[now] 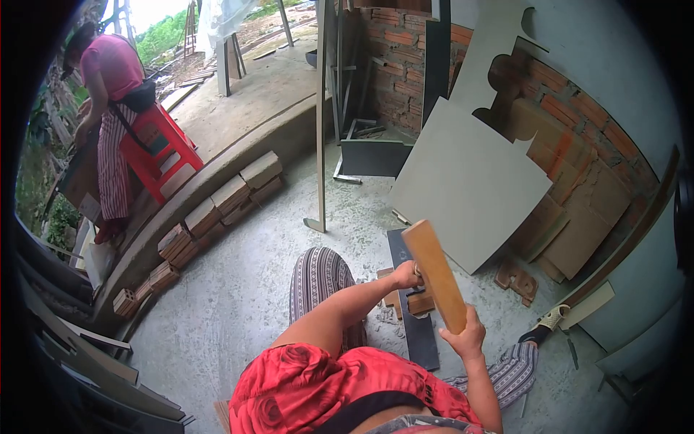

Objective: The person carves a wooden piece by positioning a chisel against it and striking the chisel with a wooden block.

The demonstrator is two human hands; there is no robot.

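My right hand [466, 335] is closed around the lower end of a thick wooden block [437, 278], which is raised at a slant; its upper end is slightly blurred. My left hand [406, 275] makes a fist just left of the block; what it grips is mostly hidden behind the block. Below my hands, a small brown wood piece [420, 303] lies on a long dark board [421, 340] on the floor. More flat wood pieces [391, 298] lie beside the board's left edge, partly covered by my left forearm.
A large pale panel [470, 184] leans at the right, with cardboard [589, 217] behind it. An upright post [322, 116] stands ahead. Bricks [204, 217] line the concrete ledge at left. Another person [116, 61] bends over beside a red stool [155, 148].
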